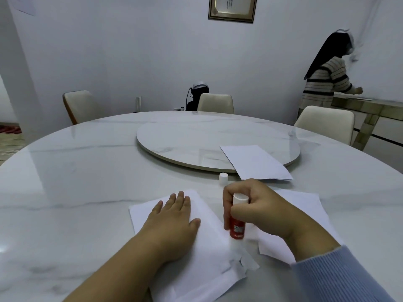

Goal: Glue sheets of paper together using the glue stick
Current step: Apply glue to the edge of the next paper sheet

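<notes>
A white sheet of paper [205, 256] lies on the marble table in front of me. My left hand [172, 216] presses flat on it with straight fingers. My right hand [257, 205] grips a red glue stick [236, 223] upright, its tip down on the sheet's right edge, where the paper looks crumpled and torn. The glue stick's white cap [223, 178] stands on the table beyond my hands. A second sheet [309, 205] lies under my right forearm. A third sheet [255, 162] rests partly on the turntable.
A round marble turntable [196, 138] sits in the middle of the round table [65, 182]. Cream chairs [214, 103] stand around the far side. A person in a striped top [325, 81] stands at a side table at the right.
</notes>
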